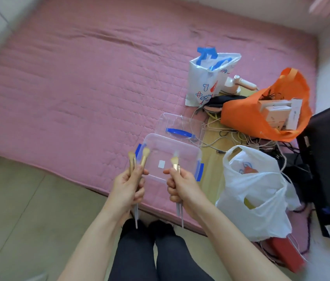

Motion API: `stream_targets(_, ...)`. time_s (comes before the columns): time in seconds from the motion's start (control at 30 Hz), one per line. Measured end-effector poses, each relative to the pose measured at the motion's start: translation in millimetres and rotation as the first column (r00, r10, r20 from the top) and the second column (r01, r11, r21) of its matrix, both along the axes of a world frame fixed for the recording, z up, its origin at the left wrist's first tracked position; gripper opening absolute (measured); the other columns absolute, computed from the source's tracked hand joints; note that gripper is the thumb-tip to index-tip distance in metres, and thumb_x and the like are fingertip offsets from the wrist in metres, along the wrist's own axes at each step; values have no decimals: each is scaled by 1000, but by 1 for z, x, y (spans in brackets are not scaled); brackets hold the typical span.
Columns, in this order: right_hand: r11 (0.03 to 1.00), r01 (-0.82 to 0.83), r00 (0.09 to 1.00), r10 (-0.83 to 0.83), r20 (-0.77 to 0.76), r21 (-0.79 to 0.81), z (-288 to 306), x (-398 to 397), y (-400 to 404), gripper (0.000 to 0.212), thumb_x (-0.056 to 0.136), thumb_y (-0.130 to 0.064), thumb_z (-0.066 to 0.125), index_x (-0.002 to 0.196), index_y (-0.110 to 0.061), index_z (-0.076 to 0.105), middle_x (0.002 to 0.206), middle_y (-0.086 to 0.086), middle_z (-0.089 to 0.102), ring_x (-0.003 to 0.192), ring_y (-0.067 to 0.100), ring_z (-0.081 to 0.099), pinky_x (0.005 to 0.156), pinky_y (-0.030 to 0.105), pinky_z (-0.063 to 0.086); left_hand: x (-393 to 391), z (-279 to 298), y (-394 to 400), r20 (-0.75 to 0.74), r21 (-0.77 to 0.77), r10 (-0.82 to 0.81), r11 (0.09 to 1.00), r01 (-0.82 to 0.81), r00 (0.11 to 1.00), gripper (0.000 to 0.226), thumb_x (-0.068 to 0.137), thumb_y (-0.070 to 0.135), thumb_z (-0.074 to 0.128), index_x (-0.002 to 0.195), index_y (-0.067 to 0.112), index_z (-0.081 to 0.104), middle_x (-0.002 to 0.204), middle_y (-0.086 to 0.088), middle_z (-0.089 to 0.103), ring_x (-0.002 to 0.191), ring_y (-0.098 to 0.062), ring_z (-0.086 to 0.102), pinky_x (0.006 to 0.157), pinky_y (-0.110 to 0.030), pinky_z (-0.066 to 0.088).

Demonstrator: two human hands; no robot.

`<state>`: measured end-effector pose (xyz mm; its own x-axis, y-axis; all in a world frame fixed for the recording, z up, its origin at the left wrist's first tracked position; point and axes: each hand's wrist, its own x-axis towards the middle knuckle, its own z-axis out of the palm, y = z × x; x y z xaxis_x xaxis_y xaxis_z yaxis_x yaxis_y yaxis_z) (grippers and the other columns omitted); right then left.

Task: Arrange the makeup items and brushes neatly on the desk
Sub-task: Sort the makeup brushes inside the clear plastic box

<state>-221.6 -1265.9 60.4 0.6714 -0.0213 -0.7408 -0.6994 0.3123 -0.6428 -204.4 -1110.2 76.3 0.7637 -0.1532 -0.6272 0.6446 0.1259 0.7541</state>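
Both hands, left hand [128, 186] and right hand [181, 186], grip makeup brushes [144, 157] upright; better to keep bristles up and untouched while carrying them to the desk.

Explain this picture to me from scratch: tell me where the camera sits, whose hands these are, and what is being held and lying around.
There is no machine here. One wide camera is worn on a person's head and looks down, so the two bare arms are that person's own, with their dark-clad legs below.

The left hand grips two makeup brushes with tan bristles. The right hand grips more brushes of the same kind; how many is hard to tell.

Just beyond the hands, an empty clear plastic box with blue clips rests on a pink quilted mat, its clear lid with a blue handle behind it. To the right lie a white printed bag, an orange bag of cartons, a white plastic bag and tangled cables.
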Motion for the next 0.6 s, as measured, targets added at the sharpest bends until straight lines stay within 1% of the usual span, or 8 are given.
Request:
stream_targets(0.1,996,-83,996,84,-39,23,12,-9,18,22,102,-18,34,108,-6,51,59,-1,33,40,6,25,36,16,21,-26,15,25,-17,16,85,996,-84,996,28,97,31,50,101,6,62,61,2,45,43,-7,28,38,-17,21)
stream_targets(0.2,979,-198,978,200,-51,45,26,-16,38,21,103,-18,33,108,-7,51,62,0,37,43,7,26,38,18,23,-50,28,51,-14,50,178,983,-177,984,29,99,27,46,109,3,58,61,0,43,46,-9,30,43,-21,22)
stream_targets(0.3,951,-305,951,307,-44,46,42,-22,64,22,104,-20,33,106,-7,50,62,1,40,45,8,28,40,18,23,-74,39,82,-26,47,289,956,-288,957,28,101,24,43,109,1,57,61,-1,40,46,-10,30,42,-21,23)
stream_targets(0.4,910,-413,911,412,-27,-21,53,-24,86,22,104,-21,33,104,-8,51,62,1,40,47,9,28,43,21,23,-93,47,108,-32,37,366,930,-365,930,29,102,23,41,110,0,56,61,0,38,46,-10,32,40,-20,25)
stream_targets(0.5,835,-537,841,541,0,-123,61,-27,124,22,104,-21,33,102,-9,51,63,2,39,46,10,30,44,22,24,-119,51,150,-41,45,473,881,-472,880,30,103,23,38,111,1,56,60,0,39,46,-11,34,41,-21,27)
stream_targets(0.6,740,-634,756,654,21,-225,63,-33,168,23,103,-20,34,106,-7,52,64,2,42,46,10,33,44,23,28,-145,52,196,-31,52,556,831,-554,830,29,103,25,38,112,5,58,60,2,43,45,-10,34,39,-21,27)
